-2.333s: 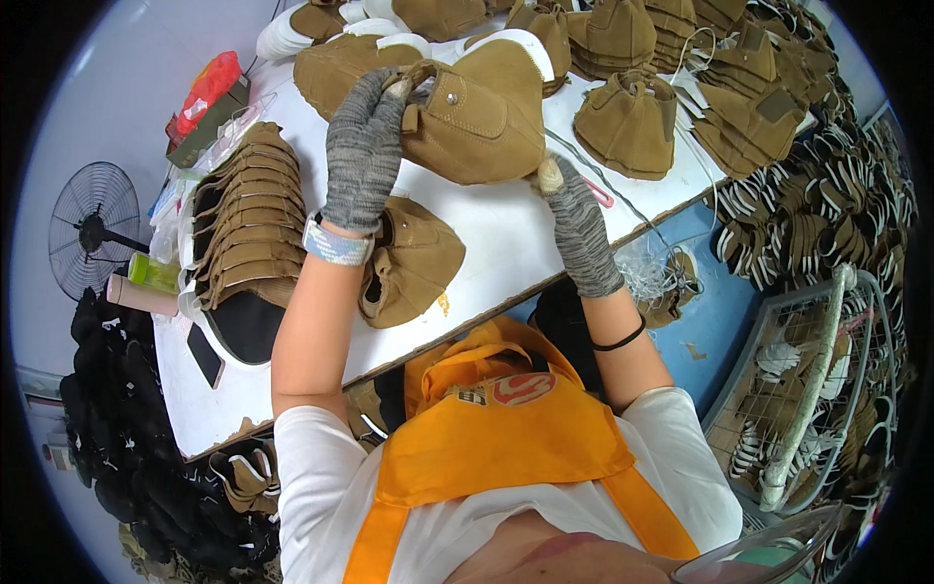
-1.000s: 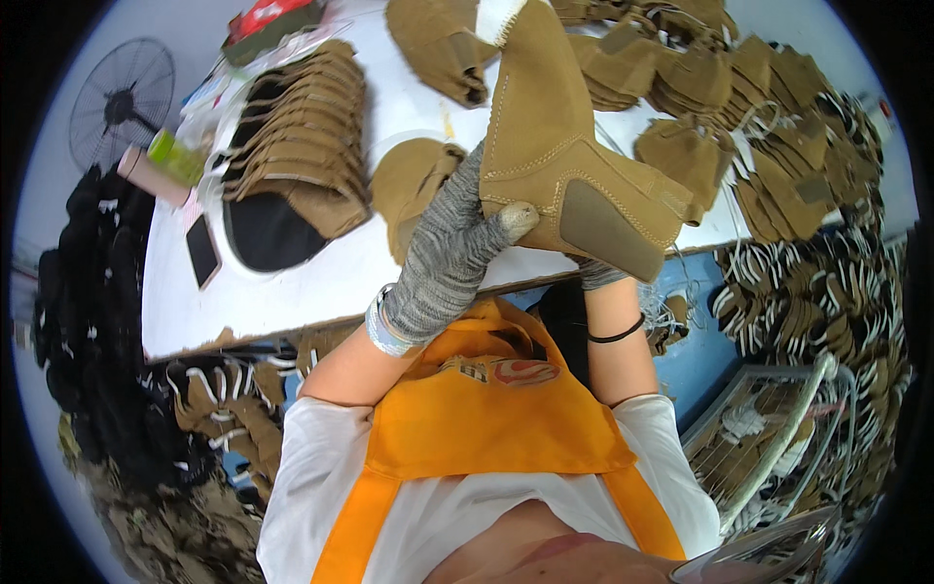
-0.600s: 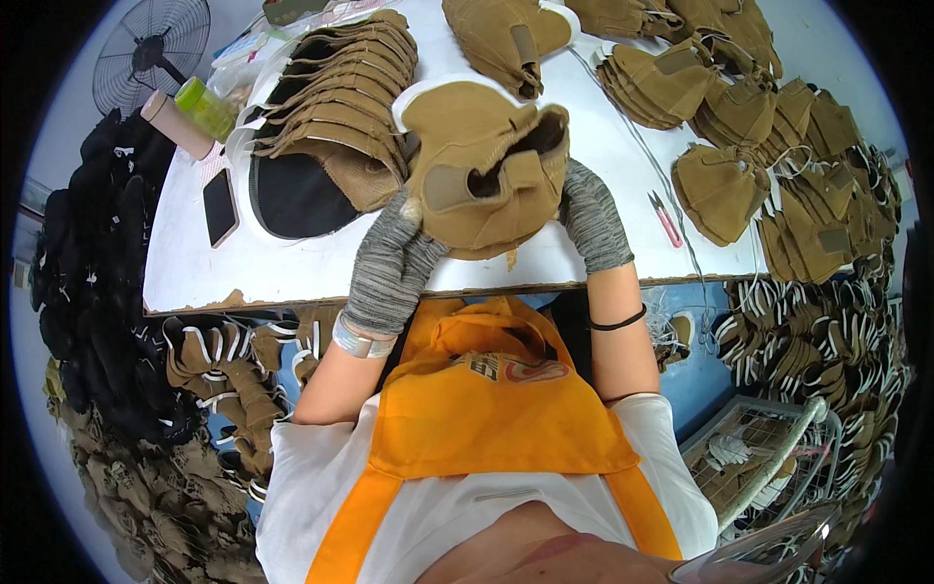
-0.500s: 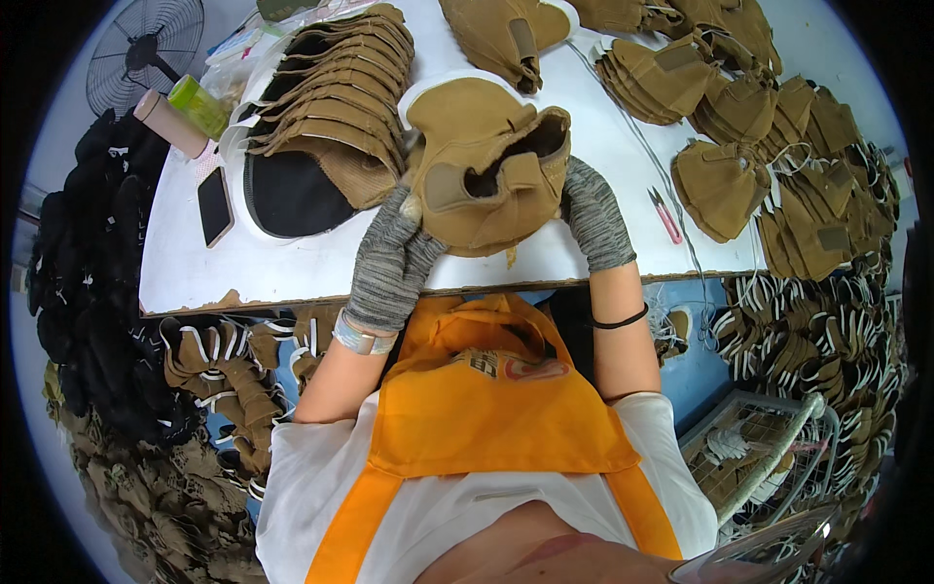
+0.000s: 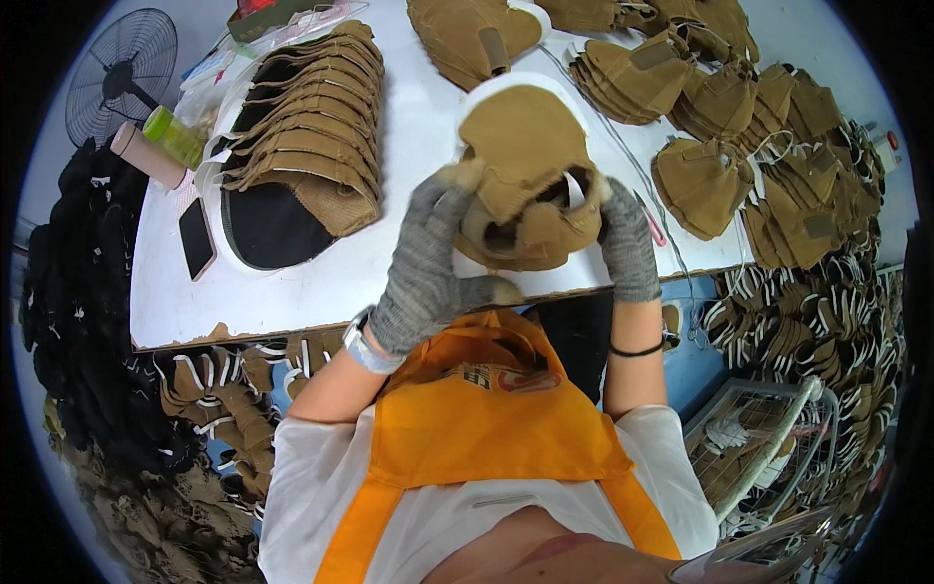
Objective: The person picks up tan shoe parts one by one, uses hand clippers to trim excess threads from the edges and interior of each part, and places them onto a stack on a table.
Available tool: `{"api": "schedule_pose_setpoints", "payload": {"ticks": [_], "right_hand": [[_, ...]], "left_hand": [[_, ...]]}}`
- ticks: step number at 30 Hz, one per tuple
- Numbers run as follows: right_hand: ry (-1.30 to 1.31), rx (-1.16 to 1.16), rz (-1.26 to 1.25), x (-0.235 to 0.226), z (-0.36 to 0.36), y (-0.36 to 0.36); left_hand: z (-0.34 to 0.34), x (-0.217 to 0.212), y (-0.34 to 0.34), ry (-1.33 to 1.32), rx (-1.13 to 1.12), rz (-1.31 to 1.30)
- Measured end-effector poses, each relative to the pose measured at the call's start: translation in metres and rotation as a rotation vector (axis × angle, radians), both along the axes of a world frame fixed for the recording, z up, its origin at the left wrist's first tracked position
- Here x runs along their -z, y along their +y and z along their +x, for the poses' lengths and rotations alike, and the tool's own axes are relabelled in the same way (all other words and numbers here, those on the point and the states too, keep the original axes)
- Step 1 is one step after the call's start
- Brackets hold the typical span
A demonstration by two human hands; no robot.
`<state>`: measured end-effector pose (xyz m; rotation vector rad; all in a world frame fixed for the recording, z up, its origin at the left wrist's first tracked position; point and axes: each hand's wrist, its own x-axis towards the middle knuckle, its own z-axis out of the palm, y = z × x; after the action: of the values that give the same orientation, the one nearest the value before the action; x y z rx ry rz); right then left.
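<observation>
We see a brown shoe (image 5: 525, 146), white along its edge; our gloves (image 5: 420, 268) are mottled grey; our apron (image 5: 496, 438) is orange; the tabletop (image 5: 292, 294) is white.

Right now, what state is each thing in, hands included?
Brown boot upper: between both hands, opening gaping
Left hand: gloved, fingers at the upper's side, thumb spread away
Right hand: gloved, gripping the upper's edge
Smartphone: lying down, screen dark
Row of brown uppers: nested together
Pink-handled snips: lying down, open or closed unclear
Pedestal fan: running or still, cannot tell
</observation>
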<state>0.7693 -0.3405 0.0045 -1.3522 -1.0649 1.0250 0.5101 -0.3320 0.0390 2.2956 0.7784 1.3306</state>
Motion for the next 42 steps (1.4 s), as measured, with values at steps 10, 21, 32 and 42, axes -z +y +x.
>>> {"api": "schedule_pose_setpoints", "payload": {"ticks": [10,21,32,42], "right_hand": [[-1.179,-0.076,0.139,0.063,0.031,0.037],[-0.123,0.068,0.338,0.013,-0.032,0.027],[-0.178,-0.083,0.205,-0.028,-0.019,0.072],[-1.087,0.100,0.388,-0.001,-0.031,0.220]], "left_hand": [[0.031,-0.005,0.082,0.356,0.251,-0.423],[0.026,0.014,0.101,0.288,0.421,-0.616],[0.007,0.039,0.054,-0.085,0.229,-0.710],[0.008,0.037,0.052,-0.026,0.096,-0.535]]}}
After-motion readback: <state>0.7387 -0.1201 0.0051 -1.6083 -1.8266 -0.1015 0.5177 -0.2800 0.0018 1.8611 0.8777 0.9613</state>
